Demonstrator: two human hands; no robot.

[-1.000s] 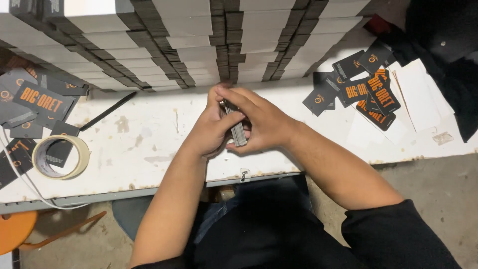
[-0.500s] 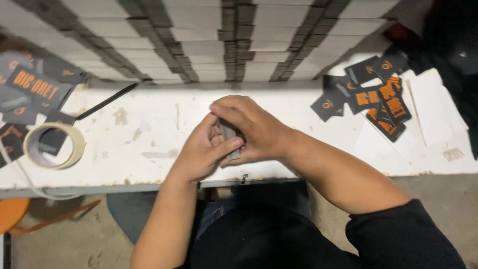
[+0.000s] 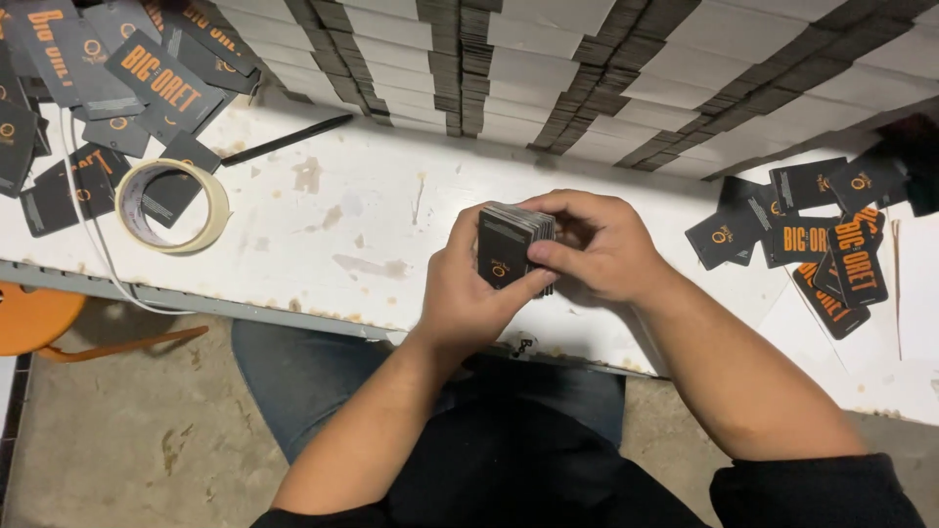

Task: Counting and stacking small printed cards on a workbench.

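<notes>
Since half a second ago the small stack of black card tags with orange print (image 3: 511,246) has turned up so its front face shows, held above the stained white worktable (image 3: 323,230). The left hand (image 3: 469,293) clasps it from below, while the right hand (image 3: 597,244) pinches its edge. Squaring it well probably calls for even pressure on both sides so no tag slips out.

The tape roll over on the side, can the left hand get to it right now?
Probably yes, once it lets go. The tape roll lies flat on the bench to the left, with bare bench between. But the left hand is busy: with the right hand it grips a card stack.
</notes>
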